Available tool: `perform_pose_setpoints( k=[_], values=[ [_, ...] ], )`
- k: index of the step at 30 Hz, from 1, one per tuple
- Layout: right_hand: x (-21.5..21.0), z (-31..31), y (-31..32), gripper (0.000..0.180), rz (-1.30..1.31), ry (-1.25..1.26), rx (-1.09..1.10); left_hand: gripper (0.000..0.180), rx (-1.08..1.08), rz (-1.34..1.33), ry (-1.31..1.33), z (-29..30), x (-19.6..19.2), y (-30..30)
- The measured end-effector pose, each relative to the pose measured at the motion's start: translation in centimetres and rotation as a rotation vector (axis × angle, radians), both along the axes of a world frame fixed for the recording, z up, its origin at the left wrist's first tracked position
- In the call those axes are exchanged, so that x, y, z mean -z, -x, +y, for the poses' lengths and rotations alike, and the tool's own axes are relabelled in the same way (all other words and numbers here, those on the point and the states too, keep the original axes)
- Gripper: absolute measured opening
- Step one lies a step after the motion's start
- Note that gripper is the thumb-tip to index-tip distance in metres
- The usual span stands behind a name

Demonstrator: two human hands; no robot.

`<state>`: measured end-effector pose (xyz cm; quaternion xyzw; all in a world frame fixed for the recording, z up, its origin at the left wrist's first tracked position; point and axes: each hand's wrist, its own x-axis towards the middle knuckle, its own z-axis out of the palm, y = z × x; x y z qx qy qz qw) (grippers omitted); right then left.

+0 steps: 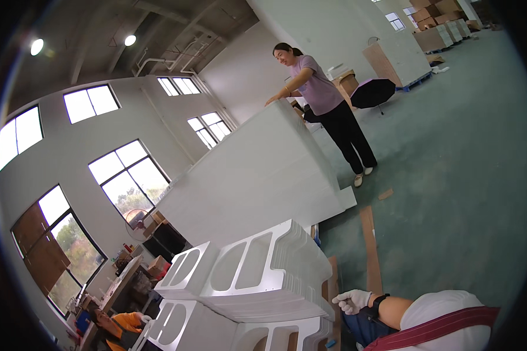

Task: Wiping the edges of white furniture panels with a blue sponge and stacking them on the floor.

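My right hand, in a white glove with a black band at the wrist, hangs beside the right end of a stack of white panels. Its fingers are curled in, and no object shows in them. A small gap seems to part it from the panels; whether it touches them I cannot tell. The panels are nested closely, with large rounded cut-outs in their faces. More such white panels lie in front, running off the lower edge. My left hand is out of view.
Beyond the panels stands a big white block-like stack; a person rests both hands on its top. Another person in orange is at lower left by a cluttered workbench. Cardboard strips lie on the green floor.
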<state>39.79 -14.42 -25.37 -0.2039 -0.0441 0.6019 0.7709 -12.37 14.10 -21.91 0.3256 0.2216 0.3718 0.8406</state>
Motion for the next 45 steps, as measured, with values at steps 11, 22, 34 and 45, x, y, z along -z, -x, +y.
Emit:
perform_pose_setpoints(
  k=[11, 22, 34, 45],
  values=[
    [0.9, 0.5, -0.2, 0.021, 0.046, 0.02, 0.015, 0.025, -0.016, -0.099, 0.046, 1.8, 5.0, 3.6],
    [1.9, 0.5, -0.9, 0.02, 0.015, 0.017, 0.033, 0.028, -0.245, 0.081, 0.18, 1.9, 5.9, 3.9],
    [2.9, 0.2, -1.5, 0.023, -0.002, -0.035, 0.002, 0.025, -0.151, -0.07, 0.003, -0.4, 2.5, 2.5],
    [-0.9, 0.9, -0.9, 0.02, -0.058, 0.058, 0.053, 0.036, -0.462, 0.33, 0.243, -1.3, -1.0, 0.8]
  ],
)
